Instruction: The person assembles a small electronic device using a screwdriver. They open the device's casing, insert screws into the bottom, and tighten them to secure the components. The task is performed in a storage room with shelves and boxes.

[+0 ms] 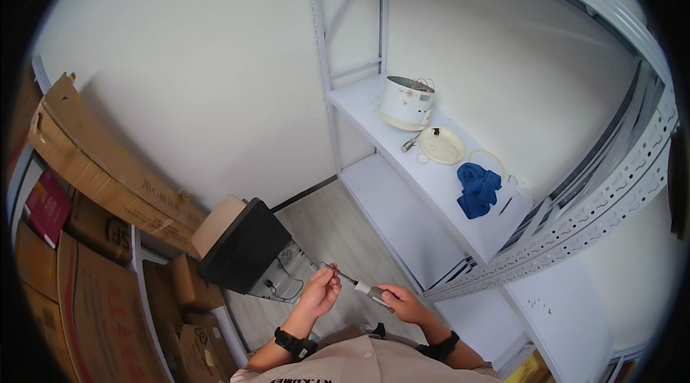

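Note:
In front of my body, my right hand (404,304) is wrapped round the grey-and-white handle of a screwdriver (370,292). Its thin metal shaft points up and left to my left hand (320,292), whose fingertips are pinched at the far end of the shaft. Whether a small part sits between those fingertips is too small to tell. Both hands are held in the air over the floor, apart from the shelves.
On the white shelf (366,106) at right stand a white flowered pot-like appliance (407,104) with loose wires, a round cream cover (443,146) and a blue cloth (478,189). A black-topped machine (248,250) is left of my hands. Cardboard boxes (100,304) fill the left rack.

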A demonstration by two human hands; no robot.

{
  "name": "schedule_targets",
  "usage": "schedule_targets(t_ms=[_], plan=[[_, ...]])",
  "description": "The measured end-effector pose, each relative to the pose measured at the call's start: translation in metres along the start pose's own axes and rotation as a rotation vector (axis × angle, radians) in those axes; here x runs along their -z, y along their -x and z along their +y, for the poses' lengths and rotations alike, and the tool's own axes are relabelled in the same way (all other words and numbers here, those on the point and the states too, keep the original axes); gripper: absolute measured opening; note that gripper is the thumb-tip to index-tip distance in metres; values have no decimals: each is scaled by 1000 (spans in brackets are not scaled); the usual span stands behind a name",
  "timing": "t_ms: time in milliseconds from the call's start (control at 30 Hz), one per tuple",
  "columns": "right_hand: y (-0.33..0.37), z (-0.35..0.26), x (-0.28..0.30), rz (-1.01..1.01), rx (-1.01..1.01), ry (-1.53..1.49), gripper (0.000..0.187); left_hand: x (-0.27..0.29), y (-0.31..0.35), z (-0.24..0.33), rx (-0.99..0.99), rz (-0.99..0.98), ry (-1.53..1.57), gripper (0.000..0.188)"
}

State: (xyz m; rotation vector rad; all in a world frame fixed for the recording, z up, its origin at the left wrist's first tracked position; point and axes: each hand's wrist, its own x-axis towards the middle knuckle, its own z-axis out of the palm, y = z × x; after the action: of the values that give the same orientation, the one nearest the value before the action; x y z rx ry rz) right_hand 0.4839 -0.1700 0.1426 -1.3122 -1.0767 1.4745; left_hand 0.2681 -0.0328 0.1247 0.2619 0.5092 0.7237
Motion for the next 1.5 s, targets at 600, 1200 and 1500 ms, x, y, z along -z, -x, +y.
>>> schedule_targets(t_ms=[600, 1200, 1500], plan=[[-2, -21, 29, 98, 180, 135, 26, -11, -2, 6, -81, 131, -176, 21], [5, -29, 56, 67, 244, 221, 25, -20, 17, 28, -293, 72, -1363, 15], [15, -34, 62, -22, -63, -159, 25, -49, 32, 34, -585, -103, -1397, 10]])
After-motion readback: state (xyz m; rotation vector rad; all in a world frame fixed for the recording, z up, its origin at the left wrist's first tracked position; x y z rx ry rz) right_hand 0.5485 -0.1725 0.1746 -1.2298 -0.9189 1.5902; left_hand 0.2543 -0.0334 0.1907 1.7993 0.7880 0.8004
